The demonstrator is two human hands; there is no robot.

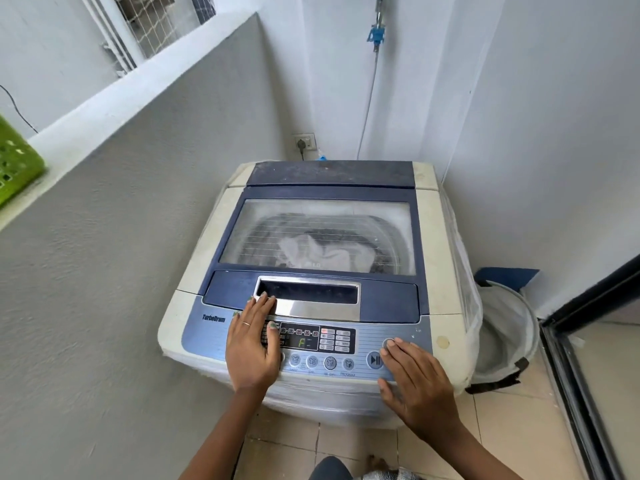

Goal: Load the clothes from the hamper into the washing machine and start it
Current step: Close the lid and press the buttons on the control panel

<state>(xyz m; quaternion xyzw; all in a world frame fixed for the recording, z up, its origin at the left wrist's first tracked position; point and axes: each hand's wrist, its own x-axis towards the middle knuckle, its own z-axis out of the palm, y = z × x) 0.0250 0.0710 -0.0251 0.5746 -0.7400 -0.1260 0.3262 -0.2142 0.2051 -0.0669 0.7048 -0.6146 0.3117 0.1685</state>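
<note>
The top-loading washing machine [207, 258] stands in the corner with its blue glass lid [322, 233] closed. Pale clothes [322, 252] show through the glass inside the drum. My left hand [251, 344] lies flat with straight fingers on the left of the control panel [367, 336], fingertips at the lid's chrome handle [311, 299]. My right hand [415, 382] rests flat on the panel's right end, a fingertip on the round button [388, 342] above the play/pause button [374, 359]. The display [301, 342] shows a green character. A mesh hamper [509, 327] sits on the floor right of the machine.
A grey half wall [138, 202] runs along the left, with a green basket [17, 161] on its ledge. A wall socket [304, 143] and a hose [369, 98] are behind the machine. A dark-framed glass door [588, 358] closes off the right. Tiled floor [294, 441] lies underfoot.
</note>
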